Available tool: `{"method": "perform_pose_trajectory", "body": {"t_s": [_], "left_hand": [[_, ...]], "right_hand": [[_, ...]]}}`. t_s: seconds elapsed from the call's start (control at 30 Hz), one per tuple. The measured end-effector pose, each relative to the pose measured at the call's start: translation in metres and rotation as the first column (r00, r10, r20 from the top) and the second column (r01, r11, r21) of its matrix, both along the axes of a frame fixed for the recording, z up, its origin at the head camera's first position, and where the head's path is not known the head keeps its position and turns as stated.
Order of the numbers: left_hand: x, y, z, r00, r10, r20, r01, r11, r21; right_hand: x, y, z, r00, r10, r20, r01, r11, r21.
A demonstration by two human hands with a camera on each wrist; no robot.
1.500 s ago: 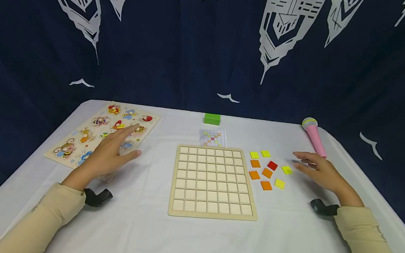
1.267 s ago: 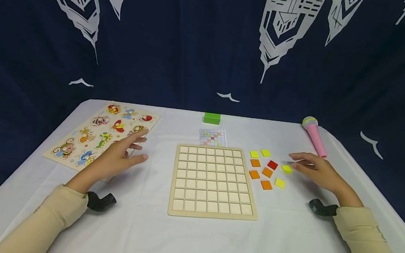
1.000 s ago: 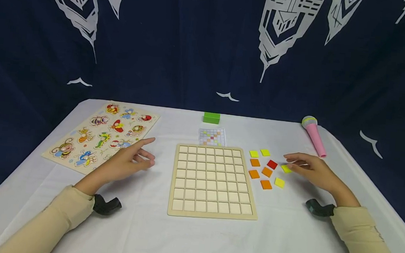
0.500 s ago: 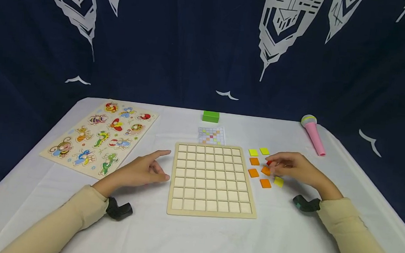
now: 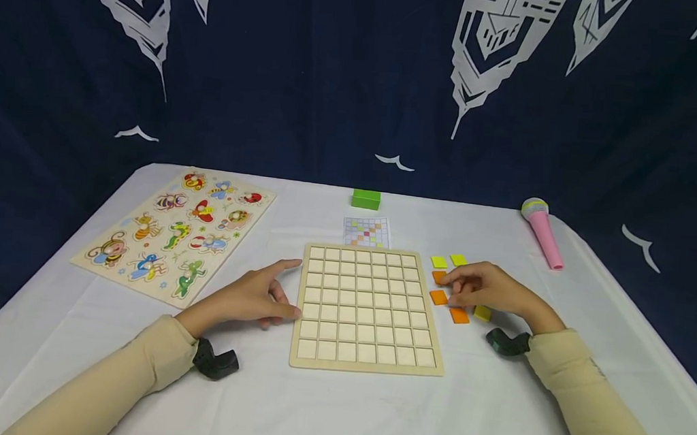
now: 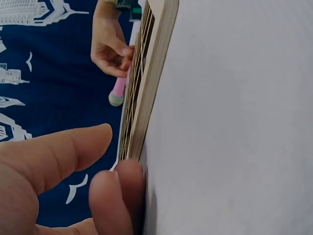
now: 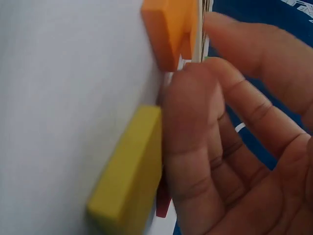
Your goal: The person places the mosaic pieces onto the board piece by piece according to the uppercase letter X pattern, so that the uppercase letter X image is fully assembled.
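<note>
Square tiles (image 5: 438,298), orange and yellow among those in sight, lie in the head view just beside the right edge of the wooden grid board (image 5: 367,368). The right hand (image 5: 490,288) is over the group, fingers half bent, thumb and index apart, no tile visible between them. The left hand (image 5: 250,296) has its index finger stretched and its thumb tip at the board's left rim; light pressure there should keep the board from sliding. The printed pattern card (image 5: 366,232) lies behind the board; checking colour and cell against it before lifting each tile seems wise.

From the left wrist, one fingertip overlaps the board's edge and another finger stands off it; nothing is gripped, and whether they press cannot be told.

From the right wrist, a yellow tile (image 7: 132,166) and, partly hidden, a red tile (image 7: 164,200) are near the thumb. Pinching one tile by opposite edges, with the other fingers tucked up, would best avoid nudging its neighbours.
</note>
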State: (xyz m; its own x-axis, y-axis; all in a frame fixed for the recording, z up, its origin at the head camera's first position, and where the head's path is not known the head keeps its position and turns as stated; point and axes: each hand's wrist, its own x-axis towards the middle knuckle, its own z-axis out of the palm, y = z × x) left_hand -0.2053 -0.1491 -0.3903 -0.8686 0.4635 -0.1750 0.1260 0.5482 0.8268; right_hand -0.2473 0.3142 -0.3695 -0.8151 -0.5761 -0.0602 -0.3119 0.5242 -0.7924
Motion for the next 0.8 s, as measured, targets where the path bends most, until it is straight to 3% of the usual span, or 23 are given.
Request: {"method": "perform_pose_trajectory", "body": {"t_s": [0.37,0.8], "left_hand": [[-0.0007,0.0003,-0.0056,1.000,-0.001,-0.015,0.002,0.999,0.036],[-0.0020,-0.0008,-0.0088,1.000,0.004,-0.017,-0.003,0.999,0.033]], "right_hand": [[-0.0017,-0.0089,-0.0003,0.996,-0.029,-0.079,0.040,0.989,0.145],[-0.0004,-0.0097,0.0024,0.994,-0.039,-0.102,0.054,0.988,0.147]]}}
